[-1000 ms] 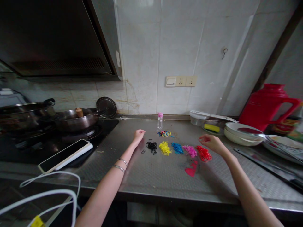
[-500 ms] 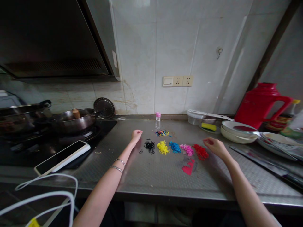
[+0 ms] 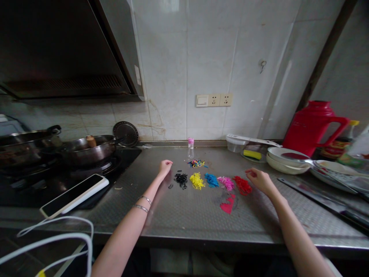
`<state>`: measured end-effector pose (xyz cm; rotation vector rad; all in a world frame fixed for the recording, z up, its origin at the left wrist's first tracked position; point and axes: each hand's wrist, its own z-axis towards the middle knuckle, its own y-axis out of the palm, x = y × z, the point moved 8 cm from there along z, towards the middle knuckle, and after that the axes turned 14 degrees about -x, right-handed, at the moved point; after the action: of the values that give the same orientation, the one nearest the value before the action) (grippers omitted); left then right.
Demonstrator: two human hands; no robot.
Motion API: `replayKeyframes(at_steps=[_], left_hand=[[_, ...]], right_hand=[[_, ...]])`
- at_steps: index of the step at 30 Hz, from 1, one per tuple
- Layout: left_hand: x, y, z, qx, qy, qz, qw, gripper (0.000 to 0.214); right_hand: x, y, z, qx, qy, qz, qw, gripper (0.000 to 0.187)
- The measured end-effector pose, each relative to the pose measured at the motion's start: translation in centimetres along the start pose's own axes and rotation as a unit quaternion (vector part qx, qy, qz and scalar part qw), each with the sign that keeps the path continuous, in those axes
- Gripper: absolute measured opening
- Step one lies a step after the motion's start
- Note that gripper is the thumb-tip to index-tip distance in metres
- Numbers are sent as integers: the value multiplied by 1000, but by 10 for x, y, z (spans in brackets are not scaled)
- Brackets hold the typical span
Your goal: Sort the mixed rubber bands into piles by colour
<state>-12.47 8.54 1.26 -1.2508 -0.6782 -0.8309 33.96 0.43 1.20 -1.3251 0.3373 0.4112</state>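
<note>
My left hand point(image 3: 165, 168) rests on the steel counter, its fingers curled closed and nothing seen in them. Just right of it lies a loose pile of black rubber bands point(image 3: 181, 179), with a few strays apart. Loosely curled, my right hand point(image 3: 259, 179) is beside the red rubber bands point(image 3: 242, 185); nothing shows in its fingers. Between the hands, in a row, are piles of yellow rubber bands point(image 3: 197, 181), blue rubber bands point(image 3: 211, 180) and pink rubber bands point(image 3: 226, 183). Behind them is a mixed-colour pile of rubber bands point(image 3: 197, 164), near a small clear bottle point(image 3: 190, 151) with a pink cap.
A clear bag with red hearts point(image 3: 227, 206) lies in front of the piles. Pans point(image 3: 89, 150) and a white-edged device point(image 3: 75, 195) are at left. At right are stacked bowls point(image 3: 284, 163), a yellow sponge point(image 3: 252, 154), a long knife-like tool point(image 3: 311, 198) and a red thermos point(image 3: 307, 127).
The view has shifted slightly, so everything sits a little further left. Both hands keep the same places beside the piles.
</note>
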Motion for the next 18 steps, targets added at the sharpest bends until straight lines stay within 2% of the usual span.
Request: replayKeyframes(at_steps=[10, 18], left_hand=[[9, 11, 0, -19, 13, 42, 999, 20], [24, 27, 17, -60, 54, 75, 994, 15]], right_hand=[[-6, 7, 0, -22, -4, 6, 1000, 28], [-8, 14, 3, -34, -11, -3, 999, 27]])
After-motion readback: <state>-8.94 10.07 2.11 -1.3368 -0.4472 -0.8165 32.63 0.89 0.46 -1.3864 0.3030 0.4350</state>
